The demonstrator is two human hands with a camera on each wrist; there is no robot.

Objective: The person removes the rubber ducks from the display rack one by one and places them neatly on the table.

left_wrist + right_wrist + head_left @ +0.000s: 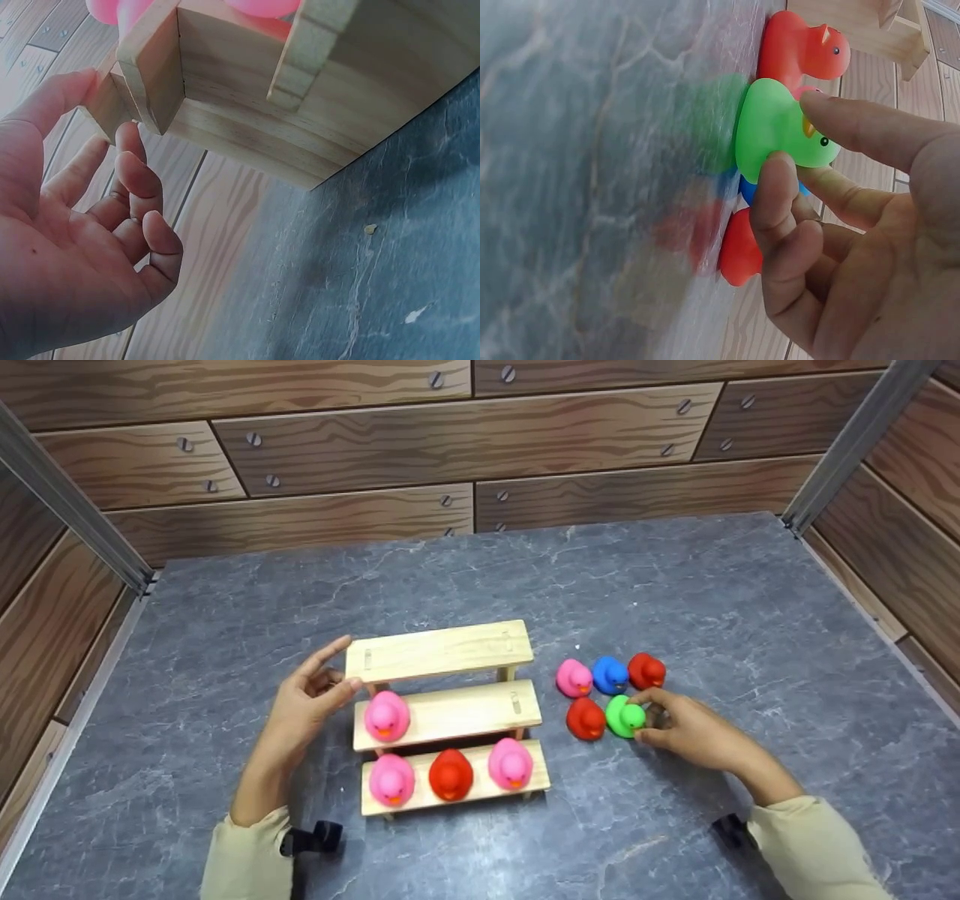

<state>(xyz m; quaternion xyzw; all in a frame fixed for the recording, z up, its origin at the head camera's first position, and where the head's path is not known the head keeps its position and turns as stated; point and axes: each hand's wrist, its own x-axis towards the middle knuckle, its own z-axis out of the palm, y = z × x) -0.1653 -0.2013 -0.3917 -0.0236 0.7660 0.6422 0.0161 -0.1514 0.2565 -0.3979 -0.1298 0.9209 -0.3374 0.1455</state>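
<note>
A three-tier wooden stand stands mid-table. My left hand grips the left end of its top tier, thumb and index finger at opposite edges; its other fingers curl free below. My right hand pinches a green rubber duck by the head with thumb and index finger. The duck sits on the tabletop. Close by are a red duck, a pink duck, a blue duck and another red duck.
A pink duck sits at the left of the middle tier. The bottom tier holds a pink duck, a red duck and another pink duck. Wood-patterned walls enclose the grey marbled tabletop.
</note>
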